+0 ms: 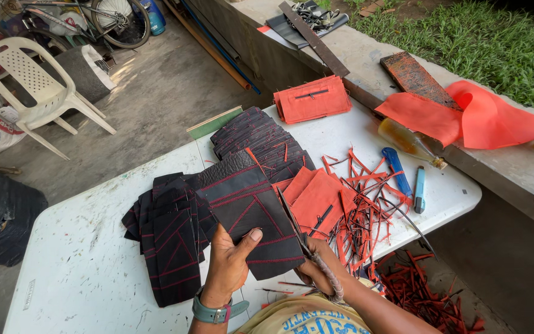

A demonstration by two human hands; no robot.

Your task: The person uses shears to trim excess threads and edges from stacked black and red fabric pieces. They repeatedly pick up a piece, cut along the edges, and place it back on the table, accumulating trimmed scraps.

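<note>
My left hand (228,263) grips the near edge of a black leather panel with red stitching (248,210), thumb on top. My right hand (317,269) holds scissors (293,222) whose blades run along the panel's right edge. To the left lies a fanned pile of similar black stitched pieces (168,235). A second pile of black pieces (261,139) sits further back. Orange-red fabric pieces (316,198) lie right of the panel.
The white table (81,266) also holds a heap of red and black trimmings (360,210), a blue cutter (398,172) and a light-blue cutter (419,188). More trimmings lie on the floor (421,291). A concrete ledge carries an orange pouch stack (312,99), orange cloth (471,114) and a bottle (410,143). A white plastic chair (35,86) stands left.
</note>
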